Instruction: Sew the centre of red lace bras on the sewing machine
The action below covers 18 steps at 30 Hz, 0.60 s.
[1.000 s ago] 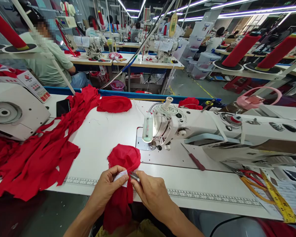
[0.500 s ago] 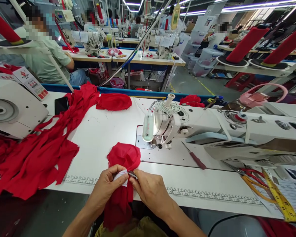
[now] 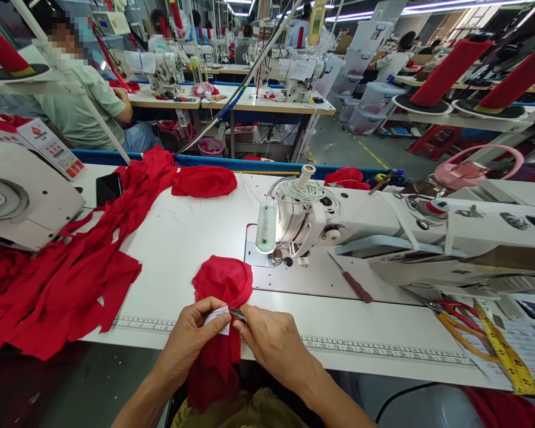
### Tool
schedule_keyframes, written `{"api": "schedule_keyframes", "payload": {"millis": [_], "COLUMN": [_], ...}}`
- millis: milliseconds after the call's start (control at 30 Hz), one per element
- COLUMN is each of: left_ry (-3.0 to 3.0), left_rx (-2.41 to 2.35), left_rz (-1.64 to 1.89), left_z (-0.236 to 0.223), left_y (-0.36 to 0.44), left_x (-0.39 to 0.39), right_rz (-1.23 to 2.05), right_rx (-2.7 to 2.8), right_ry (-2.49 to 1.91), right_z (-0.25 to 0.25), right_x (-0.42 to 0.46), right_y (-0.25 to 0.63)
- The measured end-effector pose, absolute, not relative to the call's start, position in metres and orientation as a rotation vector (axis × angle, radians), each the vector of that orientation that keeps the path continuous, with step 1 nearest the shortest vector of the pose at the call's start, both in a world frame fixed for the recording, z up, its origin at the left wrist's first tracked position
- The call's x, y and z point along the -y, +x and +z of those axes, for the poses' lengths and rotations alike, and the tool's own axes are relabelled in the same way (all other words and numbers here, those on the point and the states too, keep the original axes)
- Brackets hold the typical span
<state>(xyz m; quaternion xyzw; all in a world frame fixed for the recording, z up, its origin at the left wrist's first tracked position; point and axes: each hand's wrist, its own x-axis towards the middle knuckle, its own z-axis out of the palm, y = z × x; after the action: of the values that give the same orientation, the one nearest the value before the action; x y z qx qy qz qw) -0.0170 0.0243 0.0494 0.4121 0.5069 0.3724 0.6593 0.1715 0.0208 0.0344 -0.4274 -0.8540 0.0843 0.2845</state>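
My left hand (image 3: 195, 333) pinches a small white fabric label (image 3: 217, 320) between thumb and fingers. My right hand (image 3: 273, 340) is closed around small metal thread snips (image 3: 238, 314); their tip touches or nearly touches the label's right edge, and the handle is hidden in the palm. Beneath both hands lies a red fabric piece (image 3: 223, 279), gathered and rounded on the table, its lower part (image 3: 213, 380) hanging over the front edge toward my lap. Just beyond it stands the sewing machine's needle area (image 3: 274, 255), lit by a lamp.
Red fabric strips (image 3: 93, 261) heap on the left, beside a black phone (image 3: 109, 189). An awl with a dark red handle (image 3: 357, 286) lies on the machine bed. Orange-handled scissors (image 3: 463, 336) and a yellow tape measure (image 3: 503, 351) lie right. A co-worker (image 3: 80, 101) sits ahead left.
My hands stay almost in place, still holding the label and the snips. The view has shifted slightly; nothing on the table has visibly moved.
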Motion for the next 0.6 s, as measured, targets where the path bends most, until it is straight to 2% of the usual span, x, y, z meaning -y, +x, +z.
{"api": "schedule_keyframes", "payload": {"millis": [333, 500, 600], "left_ry": [0.934, 0.949, 0.936], "left_rx": [-1.129, -1.115, -1.114], "left_rz": [0.813, 0.838, 0.83], "left_z": [0.0455, 0.0445, 0.044], "left_y": [-0.0189, -0.0182, -0.0176], "left_x": [-0.0261, -0.0257, -0.0263], "right_rz": [0.003, 0.163, 0.019], "right_rx": [2.285, 2.29, 2.293], "right_ry": [-1.13, -1.089, -1.077], "right_z": [0.0333, 0.0349, 0.0348], "right_x": [-0.0215, -0.0221, -0.0227], "right_y": [0.1695, 0.172, 0.1725]}}
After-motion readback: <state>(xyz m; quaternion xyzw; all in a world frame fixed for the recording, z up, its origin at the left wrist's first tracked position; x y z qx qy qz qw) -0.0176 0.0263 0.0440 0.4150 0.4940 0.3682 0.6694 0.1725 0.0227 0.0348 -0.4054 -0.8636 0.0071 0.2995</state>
